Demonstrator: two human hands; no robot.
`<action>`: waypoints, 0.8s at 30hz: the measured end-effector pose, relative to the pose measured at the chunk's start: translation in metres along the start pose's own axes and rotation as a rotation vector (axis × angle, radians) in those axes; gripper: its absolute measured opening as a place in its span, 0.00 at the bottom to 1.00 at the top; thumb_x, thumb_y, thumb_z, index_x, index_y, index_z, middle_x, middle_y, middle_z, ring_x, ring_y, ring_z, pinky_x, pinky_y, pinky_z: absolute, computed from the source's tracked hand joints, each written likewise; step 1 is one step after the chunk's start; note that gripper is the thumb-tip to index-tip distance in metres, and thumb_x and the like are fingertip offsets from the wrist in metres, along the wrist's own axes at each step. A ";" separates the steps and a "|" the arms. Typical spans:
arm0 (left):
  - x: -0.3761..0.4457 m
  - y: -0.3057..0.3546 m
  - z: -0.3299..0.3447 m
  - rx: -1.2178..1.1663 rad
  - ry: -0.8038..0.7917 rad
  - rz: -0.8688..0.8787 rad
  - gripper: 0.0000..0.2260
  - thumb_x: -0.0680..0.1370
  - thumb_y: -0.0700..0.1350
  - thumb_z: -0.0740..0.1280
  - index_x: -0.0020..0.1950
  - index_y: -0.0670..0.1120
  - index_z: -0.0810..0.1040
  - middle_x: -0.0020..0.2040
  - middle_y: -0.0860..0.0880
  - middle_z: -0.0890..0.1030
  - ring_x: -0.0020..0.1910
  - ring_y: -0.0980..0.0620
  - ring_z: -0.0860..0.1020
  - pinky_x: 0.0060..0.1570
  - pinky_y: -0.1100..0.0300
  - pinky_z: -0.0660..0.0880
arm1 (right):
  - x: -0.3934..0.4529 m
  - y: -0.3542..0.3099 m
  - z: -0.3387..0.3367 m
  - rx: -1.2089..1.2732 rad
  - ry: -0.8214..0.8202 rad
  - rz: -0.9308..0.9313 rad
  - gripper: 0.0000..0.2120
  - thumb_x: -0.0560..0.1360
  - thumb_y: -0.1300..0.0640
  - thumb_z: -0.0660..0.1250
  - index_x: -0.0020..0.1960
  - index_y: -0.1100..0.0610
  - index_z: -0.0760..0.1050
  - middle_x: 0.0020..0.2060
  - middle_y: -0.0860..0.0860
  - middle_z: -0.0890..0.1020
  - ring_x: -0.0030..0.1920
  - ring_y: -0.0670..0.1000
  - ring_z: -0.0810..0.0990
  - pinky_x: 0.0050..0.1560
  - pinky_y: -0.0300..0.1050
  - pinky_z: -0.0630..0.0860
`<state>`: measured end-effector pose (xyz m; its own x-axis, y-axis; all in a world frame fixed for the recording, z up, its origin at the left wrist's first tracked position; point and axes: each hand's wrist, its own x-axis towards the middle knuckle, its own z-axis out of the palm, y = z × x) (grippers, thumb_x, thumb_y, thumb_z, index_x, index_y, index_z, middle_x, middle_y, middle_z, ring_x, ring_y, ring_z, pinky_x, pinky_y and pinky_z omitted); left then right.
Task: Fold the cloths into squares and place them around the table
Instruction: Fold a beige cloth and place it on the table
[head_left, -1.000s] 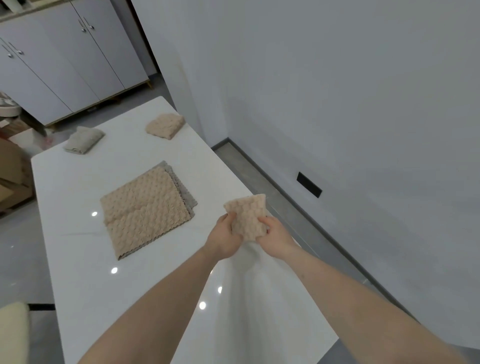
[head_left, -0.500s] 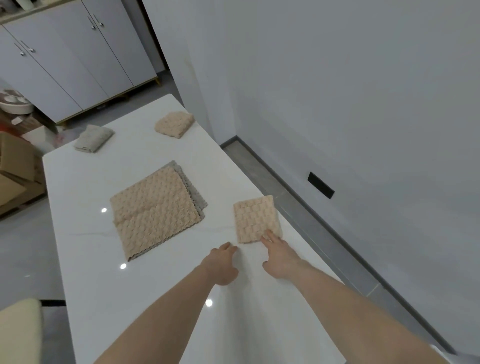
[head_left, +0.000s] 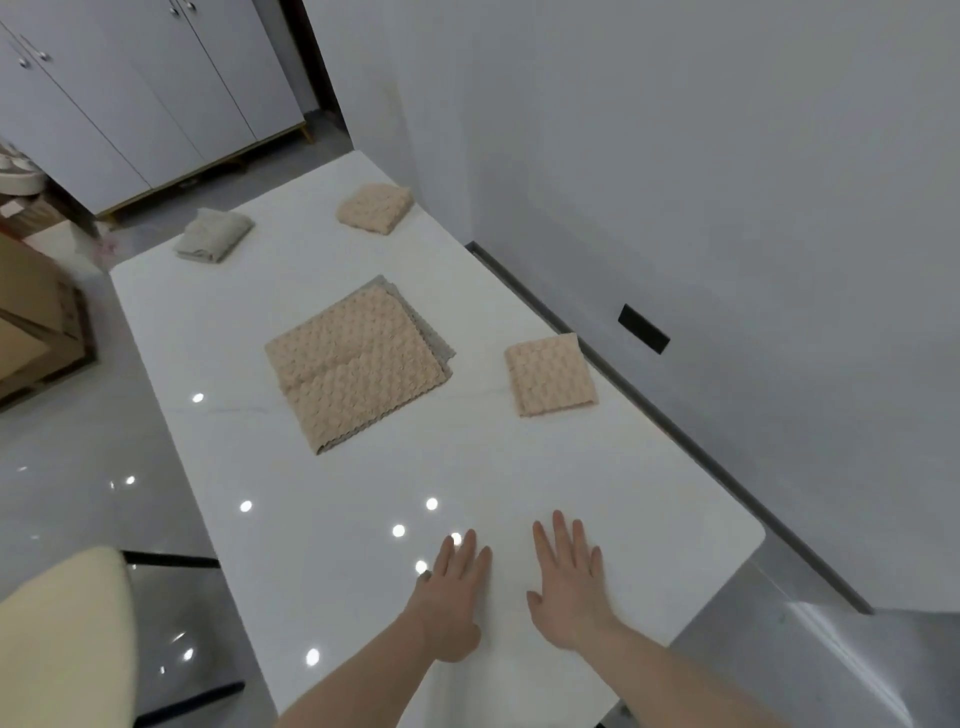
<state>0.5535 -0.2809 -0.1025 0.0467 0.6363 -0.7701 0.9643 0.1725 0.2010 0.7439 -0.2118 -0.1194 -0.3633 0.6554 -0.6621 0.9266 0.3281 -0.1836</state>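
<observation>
Under the beige stack (head_left: 358, 364) a grey cloth (head_left: 441, 348) barely shows; both hands' fingers (head_left: 563, 535) lie flat, empty.

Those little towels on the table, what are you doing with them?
A person is folding cloths into squares and setting them around the white table. Three folded squares are out: a beige one near the right edge, another beige one at the far end, and a grey one beside it. A stack of larger cloths waits in the middle, a beige one on top of a grey one. The left hand and right hand hold nothing, fingers straight.
</observation>
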 end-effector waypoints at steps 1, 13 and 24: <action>-0.008 -0.005 0.009 0.005 -0.004 0.020 0.44 0.79 0.48 0.64 0.83 0.52 0.35 0.81 0.51 0.29 0.81 0.44 0.32 0.80 0.41 0.52 | -0.007 -0.004 0.007 0.016 -0.001 0.015 0.43 0.80 0.44 0.58 0.81 0.51 0.31 0.78 0.53 0.27 0.78 0.60 0.29 0.79 0.63 0.39; -0.153 -0.132 0.114 0.079 -0.049 -0.017 0.41 0.80 0.43 0.63 0.84 0.53 0.38 0.82 0.56 0.33 0.83 0.47 0.37 0.79 0.40 0.53 | -0.126 -0.096 0.105 0.139 -0.119 0.184 0.43 0.79 0.54 0.60 0.81 0.51 0.32 0.79 0.53 0.31 0.80 0.63 0.36 0.79 0.52 0.57; -0.169 -0.146 0.129 0.113 -0.053 -0.024 0.39 0.79 0.45 0.65 0.84 0.49 0.45 0.84 0.50 0.41 0.83 0.41 0.46 0.81 0.51 0.53 | -0.162 -0.113 0.130 0.187 -0.186 0.173 0.40 0.79 0.56 0.59 0.82 0.51 0.38 0.81 0.55 0.36 0.80 0.63 0.39 0.80 0.53 0.49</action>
<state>0.4384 -0.5108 -0.0802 0.0345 0.5919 -0.8053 0.9883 0.0995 0.1155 0.7107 -0.4438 -0.0862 -0.1912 0.5489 -0.8137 0.9811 0.0805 -0.1762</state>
